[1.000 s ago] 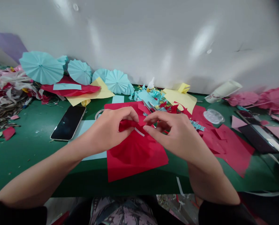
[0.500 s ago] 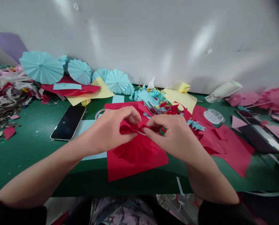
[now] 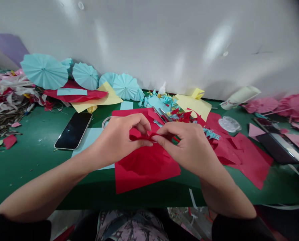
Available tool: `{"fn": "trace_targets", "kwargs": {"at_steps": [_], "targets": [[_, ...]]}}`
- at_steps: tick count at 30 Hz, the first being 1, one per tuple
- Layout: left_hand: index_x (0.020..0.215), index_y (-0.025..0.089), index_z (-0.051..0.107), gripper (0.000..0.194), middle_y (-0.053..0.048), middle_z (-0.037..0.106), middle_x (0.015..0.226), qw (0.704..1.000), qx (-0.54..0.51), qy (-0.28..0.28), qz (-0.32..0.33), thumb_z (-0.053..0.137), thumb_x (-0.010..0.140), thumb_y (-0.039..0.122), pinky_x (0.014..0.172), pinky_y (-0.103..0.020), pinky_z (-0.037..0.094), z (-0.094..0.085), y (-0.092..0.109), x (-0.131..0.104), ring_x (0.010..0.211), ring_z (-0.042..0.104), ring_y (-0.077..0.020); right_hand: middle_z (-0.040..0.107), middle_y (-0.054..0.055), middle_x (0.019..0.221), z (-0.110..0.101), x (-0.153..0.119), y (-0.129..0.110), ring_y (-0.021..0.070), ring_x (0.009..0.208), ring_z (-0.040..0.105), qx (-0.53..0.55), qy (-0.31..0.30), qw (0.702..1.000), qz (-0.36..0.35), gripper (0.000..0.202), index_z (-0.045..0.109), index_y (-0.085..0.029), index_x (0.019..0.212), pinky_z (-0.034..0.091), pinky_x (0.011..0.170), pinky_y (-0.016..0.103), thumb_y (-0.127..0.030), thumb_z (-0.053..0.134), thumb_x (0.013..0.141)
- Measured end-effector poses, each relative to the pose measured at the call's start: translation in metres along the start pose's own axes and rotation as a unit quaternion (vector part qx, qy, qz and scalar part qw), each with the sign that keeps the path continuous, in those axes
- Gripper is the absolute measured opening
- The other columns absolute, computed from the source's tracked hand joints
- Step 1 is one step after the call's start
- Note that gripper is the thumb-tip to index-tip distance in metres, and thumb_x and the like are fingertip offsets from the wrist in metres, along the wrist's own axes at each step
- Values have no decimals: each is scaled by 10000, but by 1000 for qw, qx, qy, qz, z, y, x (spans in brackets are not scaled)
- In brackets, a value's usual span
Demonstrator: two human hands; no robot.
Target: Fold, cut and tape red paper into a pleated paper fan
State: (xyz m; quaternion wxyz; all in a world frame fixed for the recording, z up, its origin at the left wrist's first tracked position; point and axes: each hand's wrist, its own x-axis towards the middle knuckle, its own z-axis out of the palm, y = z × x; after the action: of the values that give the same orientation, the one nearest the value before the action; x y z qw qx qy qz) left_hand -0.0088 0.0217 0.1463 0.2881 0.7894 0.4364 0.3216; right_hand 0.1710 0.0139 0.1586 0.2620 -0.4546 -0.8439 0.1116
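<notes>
The left hand (image 3: 124, 135) grasps the red fan (image 3: 140, 162) near its upper middle, thumb in front and fingers curled behind. The right hand (image 3: 189, 144) pinches the same fold from the other side, its thumb tip just beside the left one. The pleats spread below both hands, over the red sheet (image 3: 125, 182).

The left thumb has just moved inward, and the white strip that showed between the thumbs is out of sight, probably covered by it. The fold now seems pressed together from both sides; whether the strip is stuck down, I cannot tell.

Left of the left hand lies the phone (image 3: 74, 130), with blue paper (image 3: 89, 139) between. Beyond the right hand are red scraps (image 3: 185, 117); to its right, more red paper (image 3: 252, 162).
</notes>
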Motion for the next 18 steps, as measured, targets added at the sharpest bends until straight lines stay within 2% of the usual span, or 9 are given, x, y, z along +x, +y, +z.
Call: {"fn": "trace_targets", "kwargs": {"at_steps": [12,18], "targets": [[828,187,628,142,9,682,809,1000,12,-24,16,634,760,311,661,-214,475,-3,-2,1,729,607,-121,648,1,656,1,-3,-1,108,587,560,-11,18,1000,-23,124,603,-176,694,380,555,226,-152,545,801],[836,196,652,118,6,691,829,999,21,-12,21,613,774,289,679,-216,480,-2,-2,1,736,612,-124,642,-2,654,0,-3,-2,107,588,558,-15,28,999,-28,126,599,-181,693,384,556,229,-157,544,803]]}}
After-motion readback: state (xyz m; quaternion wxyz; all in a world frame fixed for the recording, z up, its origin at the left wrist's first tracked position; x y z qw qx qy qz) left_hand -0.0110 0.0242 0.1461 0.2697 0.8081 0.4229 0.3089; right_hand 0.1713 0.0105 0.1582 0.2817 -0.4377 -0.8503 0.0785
